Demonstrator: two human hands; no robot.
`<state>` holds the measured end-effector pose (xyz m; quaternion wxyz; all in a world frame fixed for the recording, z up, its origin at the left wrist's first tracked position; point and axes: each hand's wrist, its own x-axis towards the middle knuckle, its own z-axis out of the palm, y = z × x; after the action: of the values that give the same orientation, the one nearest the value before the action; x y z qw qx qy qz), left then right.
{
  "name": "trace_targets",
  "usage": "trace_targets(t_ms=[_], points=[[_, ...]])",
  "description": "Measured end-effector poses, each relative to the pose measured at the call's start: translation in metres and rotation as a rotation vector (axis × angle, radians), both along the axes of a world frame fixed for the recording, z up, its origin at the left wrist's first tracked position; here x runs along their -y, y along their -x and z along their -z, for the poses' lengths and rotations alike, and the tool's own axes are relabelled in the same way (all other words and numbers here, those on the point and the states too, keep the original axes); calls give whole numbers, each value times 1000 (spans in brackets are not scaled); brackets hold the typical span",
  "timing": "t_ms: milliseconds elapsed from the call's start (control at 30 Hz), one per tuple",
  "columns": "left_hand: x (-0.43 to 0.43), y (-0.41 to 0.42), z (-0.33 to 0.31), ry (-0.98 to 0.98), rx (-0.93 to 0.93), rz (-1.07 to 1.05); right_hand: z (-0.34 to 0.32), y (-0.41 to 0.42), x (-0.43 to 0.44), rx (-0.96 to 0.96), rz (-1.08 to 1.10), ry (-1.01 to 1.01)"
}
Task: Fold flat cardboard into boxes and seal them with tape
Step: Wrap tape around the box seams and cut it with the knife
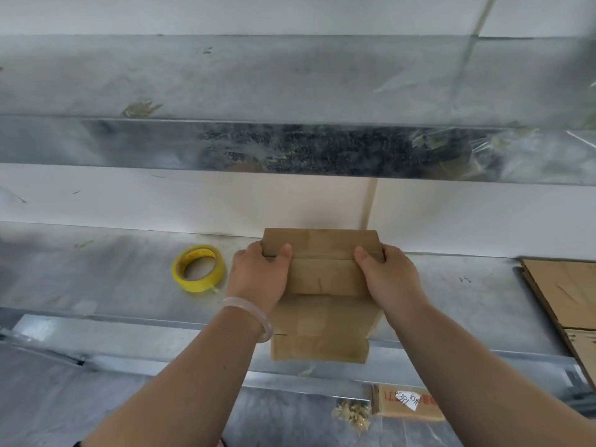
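— Where is the cardboard box (pixel 322 275)?
— Over the metal tabletop (pixel 113 275), its near end reaching past the front edge.
— And the hands?
— The left hand (pixel 258 279) and right hand (pixel 387 279) each keep a grip on the box's sides, thumbs pressed on top at the fold.
— The yellow tape roll (pixel 199 268)?
— Just left of the box. Flat cardboard (pixel 564 295) lies well to the box's right.

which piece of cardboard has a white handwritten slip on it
The low cardboard piece at bottom right, below the table edge. The half-folded box and the flat stack at right show none.
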<state>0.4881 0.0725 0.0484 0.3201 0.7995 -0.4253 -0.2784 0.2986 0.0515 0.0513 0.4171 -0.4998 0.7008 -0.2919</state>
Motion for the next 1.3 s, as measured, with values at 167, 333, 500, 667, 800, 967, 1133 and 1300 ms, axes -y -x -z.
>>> trace_targets(t_ms=[167, 333, 500, 667, 800, 967, 1133, 1300], points=[[-16, 3, 10, 139, -19, -50, 11, 8, -6, 262, 46, -67], [-32, 6, 15, 220, -580, -22, 16, 18, -5, 592, 76, -258], [-32, 0, 13, 241, -609, 89, 9, 23, -10, 542, -47, -270], [-19, -23, 2, 222, -495, 233, 3, 43, -18, 419, -210, -77], [-10, -26, 4, 243, -483, 167, -1, 41, -33, 314, -212, 41], [-27, -14, 14, 401, -249, -279, 11, 33, -52, 227, -58, 147], [-83, 26, 34, 431, -486, 151, 5, 28, -63, 227, 69, 206], [-78, 25, 24, 397, -648, 434, 2, 21, -81, 103, -55, 369]])
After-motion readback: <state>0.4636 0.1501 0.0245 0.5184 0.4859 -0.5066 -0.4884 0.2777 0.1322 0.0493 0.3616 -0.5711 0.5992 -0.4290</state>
